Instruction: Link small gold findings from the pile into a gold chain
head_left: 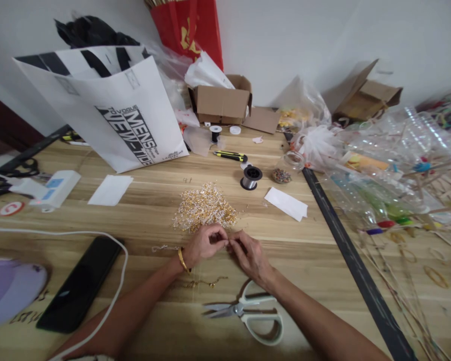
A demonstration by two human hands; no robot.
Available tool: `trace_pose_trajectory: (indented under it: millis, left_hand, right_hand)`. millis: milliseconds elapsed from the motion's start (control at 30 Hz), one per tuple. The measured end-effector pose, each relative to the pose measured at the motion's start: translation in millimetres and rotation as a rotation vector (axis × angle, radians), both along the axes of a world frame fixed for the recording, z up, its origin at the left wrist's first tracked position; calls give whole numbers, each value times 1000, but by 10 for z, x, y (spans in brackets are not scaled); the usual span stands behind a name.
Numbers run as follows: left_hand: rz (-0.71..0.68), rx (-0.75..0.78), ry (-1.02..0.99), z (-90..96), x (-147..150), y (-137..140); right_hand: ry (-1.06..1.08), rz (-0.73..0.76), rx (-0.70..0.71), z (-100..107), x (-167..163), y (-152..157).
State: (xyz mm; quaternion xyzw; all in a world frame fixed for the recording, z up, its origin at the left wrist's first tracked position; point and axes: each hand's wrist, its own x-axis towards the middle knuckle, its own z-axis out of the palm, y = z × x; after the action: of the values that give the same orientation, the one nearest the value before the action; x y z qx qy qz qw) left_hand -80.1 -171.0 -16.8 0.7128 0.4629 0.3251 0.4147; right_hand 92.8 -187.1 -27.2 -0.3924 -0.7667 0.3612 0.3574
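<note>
hands [206, 243] [252, 256] 2 | scissors [241, 309] 1 | phone [80, 286] 1 | jar [284, 174] 1

The white bag [110, 118] reads "VOGUE", "MENS" and "NEW" in black, its smaller lettering too blurred to read.

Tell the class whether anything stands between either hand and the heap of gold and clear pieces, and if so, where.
Nothing visible stands in the way. The left hand is right at the near edge of the heap; the right hand is beside it. The scissors lie nearer the wearer, off that path.
</note>
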Motion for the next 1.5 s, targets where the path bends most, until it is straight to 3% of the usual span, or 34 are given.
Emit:
trace_pose_trajectory:
  millis: [700, 1100, 1233, 1500]
  left_hand:
    - [-42, -124, -77, 23, -33, -12]
    - [34, -166, -176, 8, -14, -5]
    - [29, -114, -145, 14, -11, -19]
    - [41, 149, -32, 3, 17, -36]
  right_hand:
    - [-11, 3, 61, 3, 17, 7]
    - [77, -53, 111, 17, 21, 11]
    - [100, -58, 129, 1, 16, 21]
    - [88, -33, 151, -25, 25, 27]
